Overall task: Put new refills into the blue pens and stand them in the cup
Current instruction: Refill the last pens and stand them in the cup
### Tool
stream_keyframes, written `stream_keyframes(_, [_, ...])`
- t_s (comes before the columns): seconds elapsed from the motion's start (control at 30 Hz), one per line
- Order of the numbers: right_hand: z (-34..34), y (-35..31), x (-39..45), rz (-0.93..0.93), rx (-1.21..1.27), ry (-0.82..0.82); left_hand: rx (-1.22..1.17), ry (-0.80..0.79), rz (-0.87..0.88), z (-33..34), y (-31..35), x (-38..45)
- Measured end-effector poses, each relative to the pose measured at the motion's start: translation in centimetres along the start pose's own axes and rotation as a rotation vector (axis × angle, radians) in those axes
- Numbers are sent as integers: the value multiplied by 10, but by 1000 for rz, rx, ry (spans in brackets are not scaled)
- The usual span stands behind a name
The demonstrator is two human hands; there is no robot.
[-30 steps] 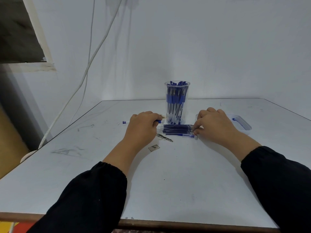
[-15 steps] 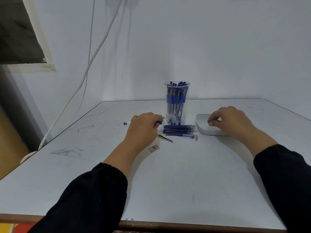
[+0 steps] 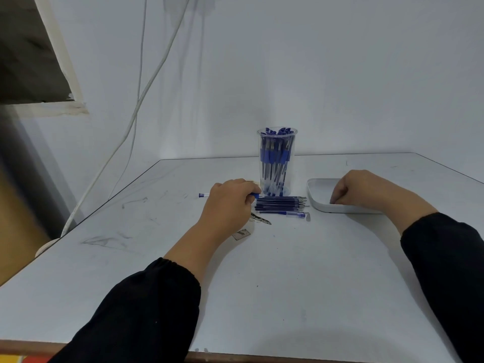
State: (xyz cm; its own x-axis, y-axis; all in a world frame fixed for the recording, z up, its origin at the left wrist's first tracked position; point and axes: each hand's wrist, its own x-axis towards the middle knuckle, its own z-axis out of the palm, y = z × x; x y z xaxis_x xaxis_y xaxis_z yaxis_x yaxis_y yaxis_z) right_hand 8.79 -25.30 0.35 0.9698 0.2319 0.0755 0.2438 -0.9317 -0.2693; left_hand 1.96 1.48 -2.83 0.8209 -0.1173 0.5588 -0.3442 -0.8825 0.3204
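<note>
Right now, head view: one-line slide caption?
Left hand grips a blue pen beside the clear plastic cup; right hand reaches into the white tray.

There is one view only, from a camera worn on the person's head, so nothing is shared with a second view. It looks forward and down across a white table (image 3: pixel 275 271) toward the far wall (image 3: pixel 314 74). The near table edge runs along the bottom of the frame, and both forearms reach in from there. The wide lens bends the left side, where a cable (image 3: pixel 136 111) hangs. The cup (image 3: pixel 277 161) stands at middle distance, near the centre.
</note>
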Motion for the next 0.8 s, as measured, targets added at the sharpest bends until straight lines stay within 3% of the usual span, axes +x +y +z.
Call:
stream_keyframes(0.47, [3, 5, 0, -10, -53, -4, -32, 14, 14, 0, 1, -1])
stream_keyframes(0.63, [2, 0, -5, -81, 35, 153, -87, 15, 2, 0, 2, -2])
stream_keyframes(0.8, [7, -28, -13, -336, 122, 308, -128, 33, 10, -1, 3, -3])
